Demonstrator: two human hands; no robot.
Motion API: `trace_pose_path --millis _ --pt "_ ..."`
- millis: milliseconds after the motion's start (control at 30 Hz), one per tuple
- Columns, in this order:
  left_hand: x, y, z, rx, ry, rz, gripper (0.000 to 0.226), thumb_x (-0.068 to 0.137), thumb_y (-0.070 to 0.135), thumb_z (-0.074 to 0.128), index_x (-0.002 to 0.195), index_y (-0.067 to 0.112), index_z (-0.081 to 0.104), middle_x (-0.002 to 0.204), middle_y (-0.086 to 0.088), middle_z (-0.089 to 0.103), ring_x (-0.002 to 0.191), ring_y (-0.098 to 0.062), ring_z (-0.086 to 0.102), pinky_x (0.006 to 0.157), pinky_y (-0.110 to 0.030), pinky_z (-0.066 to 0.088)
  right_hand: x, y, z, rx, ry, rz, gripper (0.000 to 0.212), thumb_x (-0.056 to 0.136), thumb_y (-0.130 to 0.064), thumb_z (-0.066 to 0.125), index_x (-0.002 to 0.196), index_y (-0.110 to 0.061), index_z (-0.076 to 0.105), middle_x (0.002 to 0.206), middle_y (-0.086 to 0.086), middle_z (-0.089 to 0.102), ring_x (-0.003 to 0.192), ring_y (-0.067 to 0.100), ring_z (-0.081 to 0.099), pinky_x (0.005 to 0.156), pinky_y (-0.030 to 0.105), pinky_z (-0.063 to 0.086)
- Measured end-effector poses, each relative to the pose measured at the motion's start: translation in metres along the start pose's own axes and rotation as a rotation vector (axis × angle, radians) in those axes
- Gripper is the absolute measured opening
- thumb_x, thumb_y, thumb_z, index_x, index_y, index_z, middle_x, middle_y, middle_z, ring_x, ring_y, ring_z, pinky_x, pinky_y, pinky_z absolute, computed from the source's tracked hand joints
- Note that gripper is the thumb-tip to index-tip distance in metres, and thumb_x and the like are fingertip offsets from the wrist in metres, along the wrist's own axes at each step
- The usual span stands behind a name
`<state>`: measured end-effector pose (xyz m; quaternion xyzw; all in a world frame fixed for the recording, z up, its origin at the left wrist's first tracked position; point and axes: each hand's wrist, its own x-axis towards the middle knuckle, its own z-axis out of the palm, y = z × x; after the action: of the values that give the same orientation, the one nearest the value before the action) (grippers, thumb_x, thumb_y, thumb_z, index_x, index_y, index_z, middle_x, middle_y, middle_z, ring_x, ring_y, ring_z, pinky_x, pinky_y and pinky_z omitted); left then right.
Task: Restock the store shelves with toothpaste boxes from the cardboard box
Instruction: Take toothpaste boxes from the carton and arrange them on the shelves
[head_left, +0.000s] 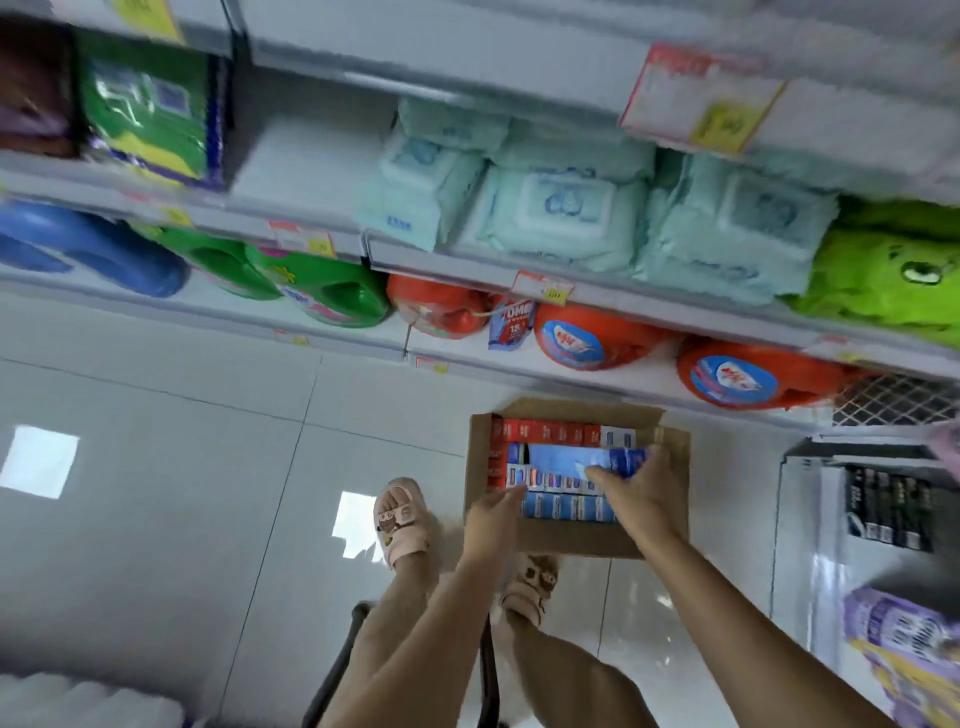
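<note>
In the head view, the picking step is judged to be in hand. A blue toothpaste box (569, 460), lying crosswise on the packed rows, is grasped at its right end by the right hand (641, 486). The left hand (493, 512) is held relaxed, with nothing in it, at the near left edge of the cardboard box (571, 543). This stands on the floor (208, 467) before the shelves (467, 260). Next, a lift out and a carry to a shelf are probably needed. The cardboard box is filled with red and blue cartons; their print is blurred.

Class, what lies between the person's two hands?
Rows of toothpaste boxes packed in the cardboard box, between left hand and right hand; head view shows it.
</note>
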<state>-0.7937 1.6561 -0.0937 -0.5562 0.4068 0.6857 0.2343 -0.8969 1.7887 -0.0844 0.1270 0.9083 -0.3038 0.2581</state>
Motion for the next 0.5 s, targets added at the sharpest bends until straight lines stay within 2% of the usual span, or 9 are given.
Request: trace_pose_path --millis 67,100,200,267,333,400,500 --pt "-0.012 -0.001 0.012 -0.191 -0.108 -0.062 0.077 0.06 0.059 0.079 0.12 0.014 0.062 0.113 -0.009 0.069 0.102 -0.027 0.066 0.093 -0.044 0.051 -0.029 -0.023 -0.029 0.014 -0.018 -0.124 0.058 0.069 -0.021 0.083 0.111 -0.006 0.048 0.098 -0.001 0.059 0.086 0.014 0.061 0.058 0.008 0.039" --pt "-0.029 0.009 0.017 -0.285 -0.146 -0.078 0.078 0.06 0.06 0.078 0.121 0.014 0.062 0.114 -0.011 0.068 0.102 -0.028 0.066 0.089 -0.042 0.053 -0.045 -0.035 -0.045 -0.001 -0.026 -0.193 0.053 0.067 -0.017 0.084 0.104 -0.008 0.047 0.09 -0.008 0.053 0.079 0.008 0.056 0.057 0.008 0.038" --pt "-0.076 0.033 0.023 -0.558 -0.255 -0.034 0.064 0.083 0.061 0.056 0.119 0.009 0.062 0.098 -0.015 0.072 0.084 -0.029 0.071 0.069 -0.04 0.057 -0.087 -0.066 -0.087 -0.148 -0.091 -0.44 0.052 0.064 -0.019 0.084 0.096 -0.015 0.044 0.086 -0.019 0.036 0.079 -0.004 0.043 0.06 0.011 0.038" --pt "-0.101 0.047 0.022 -0.674 -0.342 0.062 0.064 0.086 0.063 0.051 0.108 0.005 0.065 0.091 -0.019 0.069 0.08 -0.033 0.069 0.067 -0.041 0.056 -0.11 -0.08 -0.109 -0.282 -0.171 -0.604 0.051 0.067 -0.026 0.079 0.107 -0.016 0.048 0.095 -0.018 0.037 0.087 -0.007 0.038 0.065 0.017 0.04" --pt "-0.13 0.061 0.023 -0.723 -0.346 0.117 0.06 0.088 0.058 0.049 0.093 0.001 0.067 0.087 -0.021 0.067 0.077 -0.033 0.067 0.072 -0.041 0.057 -0.131 -0.087 -0.126 -0.397 -0.24 -0.724 0.057 0.073 -0.03 0.072 0.122 -0.022 0.043 0.118 -0.015 0.037 0.09 -0.006 0.03 0.072 0.016 0.041" --pt "-0.155 0.076 0.019 -0.707 -0.317 0.088 0.053 0.083 0.051 0.057 0.098 0.0 0.065 0.091 -0.021 0.068 0.079 -0.034 0.067 0.077 -0.043 0.055 -0.149 -0.096 -0.139 -0.415 -0.27 -0.845 0.064 0.077 -0.03 0.072 0.131 -0.027 0.037 0.133 -0.02 0.028 0.101 -0.012 0.026 0.082 0.008 0.038" --pt "-0.187 0.1 0.008 -0.696 -0.304 0.123 0.048 0.08 0.046 0.064 0.096 0.001 0.067 0.087 -0.02 0.069 0.076 -0.032 0.067 0.074 -0.041 0.056 -0.17 -0.118 -0.155 -0.378 -0.284 -0.998 0.072 0.074 -0.026 0.076 0.13 -0.036 0.031 0.135 -0.03 0.02 0.107 -0.024 0.018 0.086 -0.009 0.017"
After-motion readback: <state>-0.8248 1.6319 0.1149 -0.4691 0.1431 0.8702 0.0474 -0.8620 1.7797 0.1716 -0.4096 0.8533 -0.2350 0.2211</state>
